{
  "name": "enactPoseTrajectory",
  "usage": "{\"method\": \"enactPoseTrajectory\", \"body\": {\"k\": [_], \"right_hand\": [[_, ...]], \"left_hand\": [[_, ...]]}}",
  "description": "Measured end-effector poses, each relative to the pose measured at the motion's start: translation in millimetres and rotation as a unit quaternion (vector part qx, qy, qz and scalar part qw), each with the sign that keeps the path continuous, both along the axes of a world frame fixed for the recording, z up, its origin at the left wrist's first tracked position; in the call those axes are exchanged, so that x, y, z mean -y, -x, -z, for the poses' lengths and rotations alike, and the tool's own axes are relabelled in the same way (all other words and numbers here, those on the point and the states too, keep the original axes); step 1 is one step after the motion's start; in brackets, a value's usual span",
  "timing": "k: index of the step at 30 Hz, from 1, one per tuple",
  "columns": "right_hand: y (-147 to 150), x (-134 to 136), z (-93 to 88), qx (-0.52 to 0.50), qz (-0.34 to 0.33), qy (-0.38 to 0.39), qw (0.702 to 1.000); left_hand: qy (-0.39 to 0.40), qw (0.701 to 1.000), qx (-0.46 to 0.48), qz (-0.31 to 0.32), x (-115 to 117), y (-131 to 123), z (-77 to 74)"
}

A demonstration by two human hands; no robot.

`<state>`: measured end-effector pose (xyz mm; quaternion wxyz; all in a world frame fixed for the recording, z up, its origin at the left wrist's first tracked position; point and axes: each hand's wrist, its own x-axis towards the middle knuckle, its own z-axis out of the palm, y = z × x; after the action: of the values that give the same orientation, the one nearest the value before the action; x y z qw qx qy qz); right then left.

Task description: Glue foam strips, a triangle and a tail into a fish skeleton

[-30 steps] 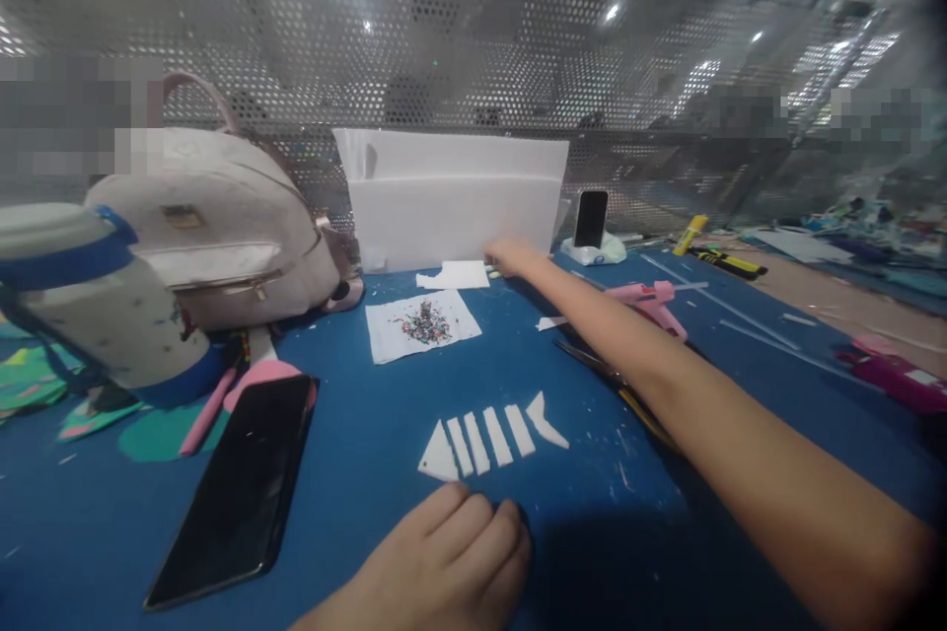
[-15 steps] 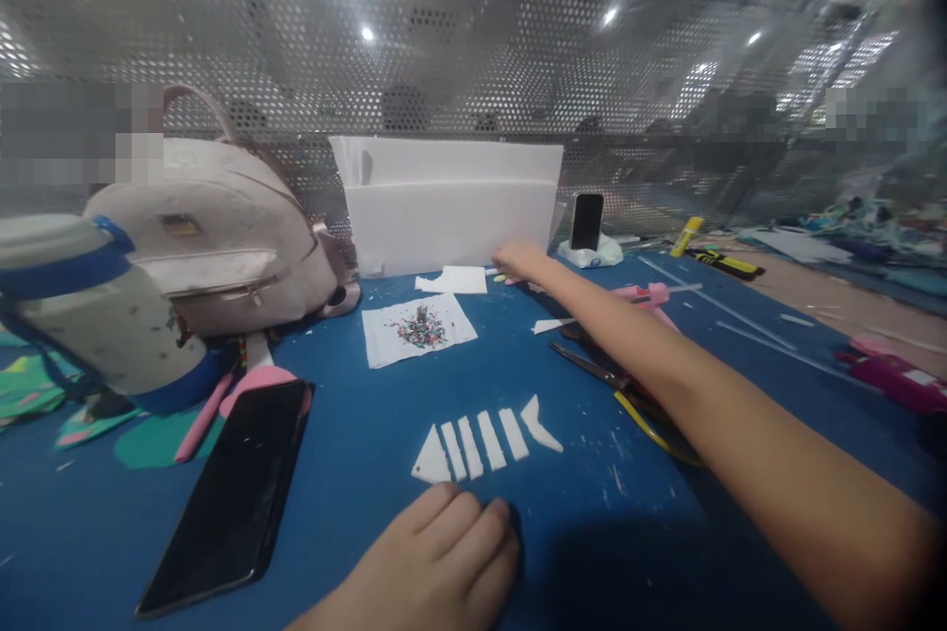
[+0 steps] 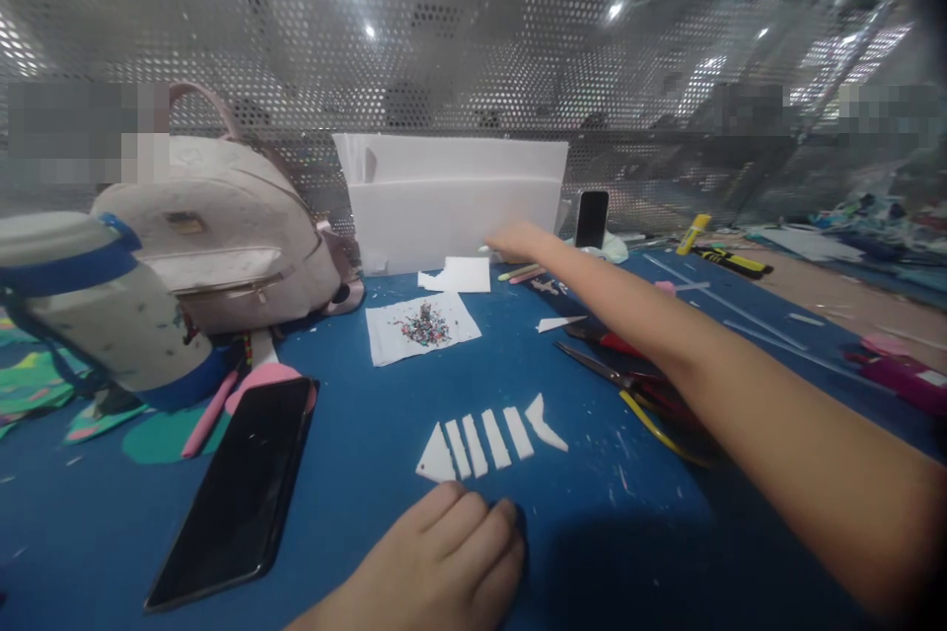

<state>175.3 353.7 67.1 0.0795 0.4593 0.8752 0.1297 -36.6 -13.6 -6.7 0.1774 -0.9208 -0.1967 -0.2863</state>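
Observation:
My left hand (image 3: pixel 444 557) rests on the blue table with its fingers curled in, and nothing shows in it. Just beyond its knuckles lie white cut pieces laid out like a fish skeleton: a triangular head (image 3: pixel 436 455), several strips (image 3: pixel 495 439) and a forked tail (image 3: pixel 546 424). My right hand (image 3: pixel 522 242) is stretched far forward before the white boards (image 3: pixel 451 207). Its fingers are closed on a slim pen-like stick, of which only the white tip (image 3: pixel 484 248) shows. Below that hand lie coloured pens (image 3: pixel 522 272).
Scissors (image 3: pixel 599 365) lie under my right forearm. A paper with colourful shavings (image 3: pixel 385 340) and a white scrap (image 3: pixel 466 274) are mid-table. On the left are a phone (image 3: pixel 237 503), a bottle (image 3: pixel 96 306) and a backpack (image 3: pixel 222 227). Another phone (image 3: pixel 592 219) stands at the back.
My right hand has lifted slightly from the pens, and a white tip now sticks out of its fingers. The left hand stays in place. The view has shifted a little.

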Motion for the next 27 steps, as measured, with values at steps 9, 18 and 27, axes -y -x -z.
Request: {"method": "enactPoseTrajectory", "body": {"k": [9,18,27], "right_hand": [[-11.9,8.8,-33.4,0.001,0.04,0.08,0.996],[-14.3,58.1,-67.0,-0.224,0.011,0.089,0.971],[-11.0,195.3,-27.6,-0.387,-0.107,0.194,0.895]], "left_hand": [[0.006,1.0,-0.004,-0.007,-0.3,1.0,1.8],[0.02,1.0,-0.008,-0.003,-0.9,1.5,6.4],[0.031,0.999,-0.013,-0.009,0.9,2.7,7.5]]}}
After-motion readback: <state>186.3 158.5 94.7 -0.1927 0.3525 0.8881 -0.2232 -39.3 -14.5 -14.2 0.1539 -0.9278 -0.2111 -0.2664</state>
